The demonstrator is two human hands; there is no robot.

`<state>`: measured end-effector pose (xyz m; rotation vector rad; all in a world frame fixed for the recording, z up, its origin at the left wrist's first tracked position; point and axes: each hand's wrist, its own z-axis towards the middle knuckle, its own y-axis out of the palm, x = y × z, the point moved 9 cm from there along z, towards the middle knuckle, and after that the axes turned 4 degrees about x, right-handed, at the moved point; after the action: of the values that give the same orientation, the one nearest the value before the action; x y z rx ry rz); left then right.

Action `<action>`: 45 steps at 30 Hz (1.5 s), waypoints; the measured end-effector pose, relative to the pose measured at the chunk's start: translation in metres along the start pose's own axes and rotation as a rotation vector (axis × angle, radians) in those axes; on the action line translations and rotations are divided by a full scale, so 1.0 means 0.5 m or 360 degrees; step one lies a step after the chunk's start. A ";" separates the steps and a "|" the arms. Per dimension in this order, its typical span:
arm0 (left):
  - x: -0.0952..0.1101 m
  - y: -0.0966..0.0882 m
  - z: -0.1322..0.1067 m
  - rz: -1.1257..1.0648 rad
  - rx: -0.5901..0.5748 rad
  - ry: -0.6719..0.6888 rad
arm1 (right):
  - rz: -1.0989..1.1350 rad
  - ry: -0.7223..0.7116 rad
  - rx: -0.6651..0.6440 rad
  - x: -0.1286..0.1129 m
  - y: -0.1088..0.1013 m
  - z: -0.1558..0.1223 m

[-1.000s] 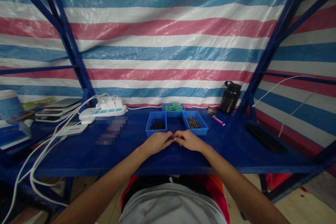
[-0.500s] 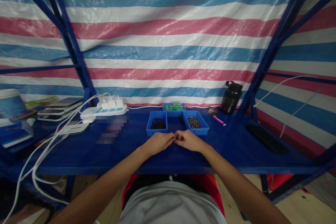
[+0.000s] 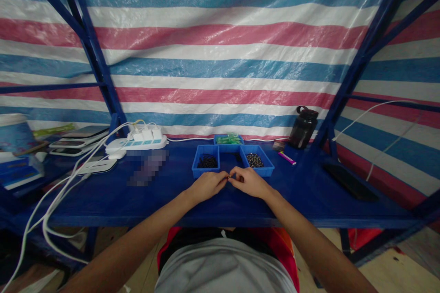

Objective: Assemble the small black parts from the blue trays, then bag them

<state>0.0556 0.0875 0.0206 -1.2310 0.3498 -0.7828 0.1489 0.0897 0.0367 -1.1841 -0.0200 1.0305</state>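
My left hand (image 3: 207,185) and my right hand (image 3: 250,181) rest on the blue table (image 3: 165,197), fingertips meeting in a pinch around a tiny part (image 3: 229,176) that I cannot make out. Just beyond them stand three blue bins: the left bin (image 3: 206,162) with dark small parts, the right bin (image 3: 256,160) with dark grainy parts, and a far bin (image 3: 228,139) with green pieces. Between the left and right bins lies a dark gap.
A white power strip (image 3: 135,143) with plugs and white cables (image 3: 58,192) lies at the left, beside stacked scales (image 3: 77,139). A black bottle (image 3: 302,127) and a pink marker (image 3: 286,157) stand at the right. A dark flat object (image 3: 349,181) lies far right. Striped tarp behind.
Both hands stayed together at the same spot; the fingertips shifted slightly and a small glinting part shows between them now.
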 end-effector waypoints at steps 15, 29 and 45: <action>0.013 0.006 -0.007 0.0272 -0.0099 0.0109 | -0.0692 0.0298 0.0369 0.160 -0.184 0.013; 0.121 0.037 0.037 0.0610 -0.0008 0.0911 | -0.1481 -0.0199 -0.0547 0.083 0.001 0.173; 0.073 0.009 -0.007 0.0475 0.0224 0.0899 | -0.1435 -0.0121 -0.0625 0.061 0.042 0.152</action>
<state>0.0805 0.0599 0.0211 -0.7836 0.9014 -0.8684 0.1143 0.1665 0.0388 -1.2849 -0.7772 0.2656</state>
